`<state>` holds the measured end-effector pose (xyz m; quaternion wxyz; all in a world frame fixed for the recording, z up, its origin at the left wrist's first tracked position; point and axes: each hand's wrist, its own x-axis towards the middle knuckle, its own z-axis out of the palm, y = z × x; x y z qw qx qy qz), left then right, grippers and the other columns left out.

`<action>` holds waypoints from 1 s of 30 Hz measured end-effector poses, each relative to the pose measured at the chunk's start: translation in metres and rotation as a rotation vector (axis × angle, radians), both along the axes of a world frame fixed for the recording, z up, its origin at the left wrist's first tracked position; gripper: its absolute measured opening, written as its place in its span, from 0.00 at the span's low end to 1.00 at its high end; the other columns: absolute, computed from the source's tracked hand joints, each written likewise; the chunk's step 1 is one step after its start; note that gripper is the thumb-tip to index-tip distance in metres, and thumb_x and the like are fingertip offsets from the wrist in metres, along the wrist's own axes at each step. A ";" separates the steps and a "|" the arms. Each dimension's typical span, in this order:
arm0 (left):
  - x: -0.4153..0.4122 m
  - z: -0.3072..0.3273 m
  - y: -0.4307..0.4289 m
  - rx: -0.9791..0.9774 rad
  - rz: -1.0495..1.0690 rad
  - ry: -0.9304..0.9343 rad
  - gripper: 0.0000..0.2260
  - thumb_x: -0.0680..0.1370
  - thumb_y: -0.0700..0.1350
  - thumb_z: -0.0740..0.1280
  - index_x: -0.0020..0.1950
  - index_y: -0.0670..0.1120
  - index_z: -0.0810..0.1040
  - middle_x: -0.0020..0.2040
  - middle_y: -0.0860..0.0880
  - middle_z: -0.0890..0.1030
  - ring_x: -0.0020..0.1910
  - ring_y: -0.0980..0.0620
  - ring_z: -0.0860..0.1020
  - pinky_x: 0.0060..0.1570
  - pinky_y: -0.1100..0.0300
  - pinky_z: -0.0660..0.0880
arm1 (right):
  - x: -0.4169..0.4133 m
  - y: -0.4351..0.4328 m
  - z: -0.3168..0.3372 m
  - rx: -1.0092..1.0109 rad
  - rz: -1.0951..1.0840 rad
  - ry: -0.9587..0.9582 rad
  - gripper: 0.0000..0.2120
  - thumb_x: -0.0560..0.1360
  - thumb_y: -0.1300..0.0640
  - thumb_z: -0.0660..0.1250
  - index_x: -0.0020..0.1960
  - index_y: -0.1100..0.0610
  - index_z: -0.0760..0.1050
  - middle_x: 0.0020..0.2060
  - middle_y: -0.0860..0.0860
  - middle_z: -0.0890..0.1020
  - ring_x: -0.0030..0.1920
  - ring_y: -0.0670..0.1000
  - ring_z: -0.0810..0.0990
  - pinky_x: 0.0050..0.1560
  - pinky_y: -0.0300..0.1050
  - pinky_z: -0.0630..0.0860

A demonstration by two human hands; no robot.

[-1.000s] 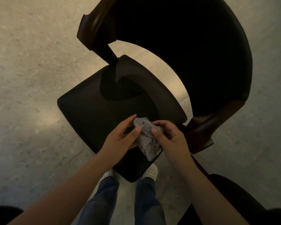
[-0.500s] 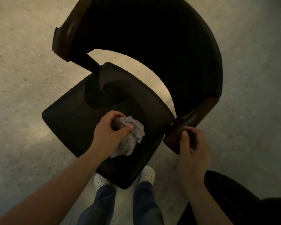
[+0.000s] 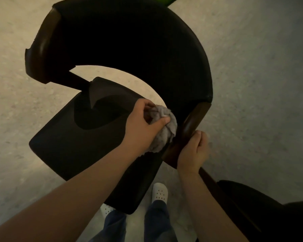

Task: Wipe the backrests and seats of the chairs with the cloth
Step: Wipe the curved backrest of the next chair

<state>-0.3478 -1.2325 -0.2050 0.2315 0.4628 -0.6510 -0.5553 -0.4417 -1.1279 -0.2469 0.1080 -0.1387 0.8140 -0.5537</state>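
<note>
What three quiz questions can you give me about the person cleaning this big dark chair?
1. Which hand grips the crumpled grey cloth? A left, B right, C both.
2. True or false: the right hand holds the brown wooden armrest.
3. Fill in: the shoes with little holes near the black padded seat are ____.
Key: 1 A, the left hand. 2 true. 3 white.
</note>
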 end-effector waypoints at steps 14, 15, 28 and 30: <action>-0.065 0.005 0.006 -0.113 -0.132 0.152 0.11 0.75 0.46 0.72 0.56 0.49 0.80 0.54 0.54 0.77 0.53 0.61 0.76 0.54 0.69 0.74 | -0.004 0.001 -0.011 -0.034 0.043 0.020 0.18 0.78 0.48 0.50 0.38 0.59 0.69 0.29 0.46 0.70 0.30 0.44 0.68 0.31 0.41 0.66; -0.068 0.002 0.009 -0.105 -0.104 0.168 0.09 0.75 0.45 0.72 0.55 0.49 0.80 0.53 0.53 0.77 0.52 0.62 0.76 0.52 0.71 0.73 | -0.004 0.001 -0.011 -0.034 0.045 0.032 0.19 0.78 0.48 0.50 0.38 0.59 0.69 0.29 0.46 0.70 0.30 0.44 0.68 0.31 0.41 0.65; -0.065 -0.052 0.018 -0.055 0.056 0.130 0.03 0.78 0.49 0.69 0.51 0.54 0.77 0.48 0.53 0.77 0.47 0.62 0.76 0.46 0.74 0.72 | -0.004 0.000 -0.020 -0.059 0.041 0.038 0.14 0.78 0.48 0.50 0.37 0.50 0.67 0.30 0.43 0.72 0.29 0.44 0.69 0.31 0.35 0.66; -0.057 -0.062 0.019 0.036 0.027 0.046 0.02 0.77 0.50 0.69 0.49 0.56 0.77 0.49 0.54 0.77 0.48 0.62 0.76 0.45 0.74 0.72 | -0.003 0.001 -0.019 -0.061 0.041 0.037 0.14 0.77 0.47 0.50 0.37 0.49 0.68 0.30 0.42 0.72 0.29 0.43 0.69 0.30 0.33 0.66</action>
